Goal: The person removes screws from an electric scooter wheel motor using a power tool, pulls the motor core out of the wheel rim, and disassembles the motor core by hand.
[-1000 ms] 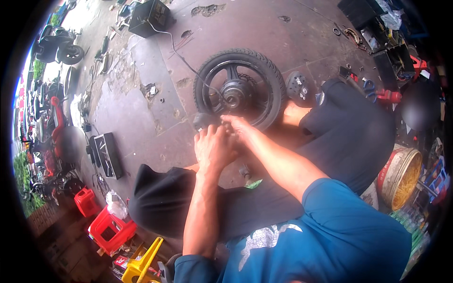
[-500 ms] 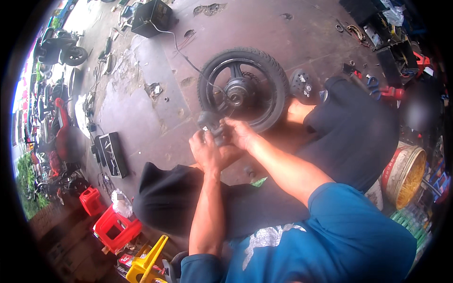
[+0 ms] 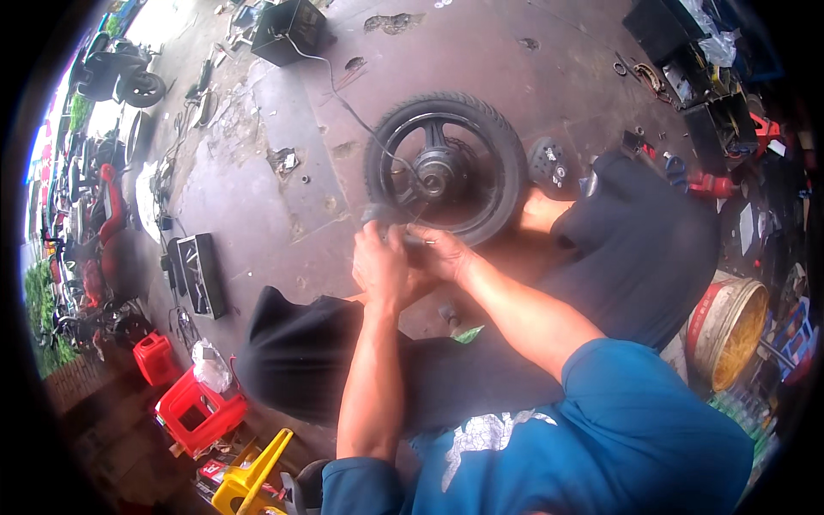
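Observation:
Just in front of the wheel's near edge, my two hands meet over my left foot. My left hand (image 3: 380,259) is closed, its fingers wrapped round a small dark part with a shiny tip (image 3: 420,242). From the other side my right hand (image 3: 446,254) grips the same part with bent fingers. Most of the part is hidden by the fingers, so its kind does not show. Beyond them a black spoked wheel (image 3: 508,163) with a tyre lies flat on the floor. A grey cable (image 3: 352,114) runs out of its hub (image 3: 435,173).
A black clog (image 3: 548,163) is on my right foot beside the wheel. A black tool tray (image 3: 201,276) lies at left; a black box (image 3: 289,33) stands far off. Red stool (image 3: 199,414) and yellow stool (image 3: 251,477) are at lower left, a bucket (image 3: 725,336) at right.
My left hand has shifted up and its fingers now curl over the part. The shiny tip has come into sight by my right hand. The whole view has moved slightly.

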Demonstrator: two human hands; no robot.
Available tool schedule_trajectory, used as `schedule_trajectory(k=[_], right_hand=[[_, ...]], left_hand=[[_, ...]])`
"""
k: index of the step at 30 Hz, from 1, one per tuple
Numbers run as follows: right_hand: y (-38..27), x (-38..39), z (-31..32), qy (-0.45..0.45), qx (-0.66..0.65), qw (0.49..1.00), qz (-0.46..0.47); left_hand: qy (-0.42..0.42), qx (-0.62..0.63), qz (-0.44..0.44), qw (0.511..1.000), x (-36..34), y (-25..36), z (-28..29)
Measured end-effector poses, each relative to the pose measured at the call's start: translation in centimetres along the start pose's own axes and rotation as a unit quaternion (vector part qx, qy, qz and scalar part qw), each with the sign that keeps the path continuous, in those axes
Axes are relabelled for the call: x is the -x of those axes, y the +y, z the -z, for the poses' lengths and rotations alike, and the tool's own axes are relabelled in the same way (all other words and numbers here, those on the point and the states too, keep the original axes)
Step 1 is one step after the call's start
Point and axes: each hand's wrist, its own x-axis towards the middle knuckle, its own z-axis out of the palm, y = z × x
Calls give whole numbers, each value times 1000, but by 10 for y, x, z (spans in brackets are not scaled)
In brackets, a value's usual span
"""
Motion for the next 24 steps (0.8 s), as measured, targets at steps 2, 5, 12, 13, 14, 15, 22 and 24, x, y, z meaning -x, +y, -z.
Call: schedule_trajectory(k=[2, 5, 12, 13, 14, 15, 22, 24], right_hand=[[2, -15, 26, -34, -27, 999, 16], [-7, 8, -43, 56, 37, 996, 60], [-8, -3, -37, 228, 149, 960, 70], [-7, -8, -30, 228, 149, 960, 71], [-6, -13, -24, 221, 158, 960, 72], [-6, -15, -26, 214, 169, 959, 72], [-5, -5, -19, 41, -21, 998, -51], [-1, -3, -9, 32, 9, 999, -38]], left_hand=[[83, -131, -290, 945, 9, -4, 3], [33, -96, -403, 910, 23, 5, 16], [-30, -231, -363, 902, 25, 19, 19], [-30, -231, -364, 902, 22, 18, 21], [-40, -227, -355, 906, 19, 17, 23], [-50, -223, -345, 910, 16, 16, 23], [-136, 365, 69, 918, -22, -31, -6], [-83, 229, 39, 969, -25, -39, -13]])
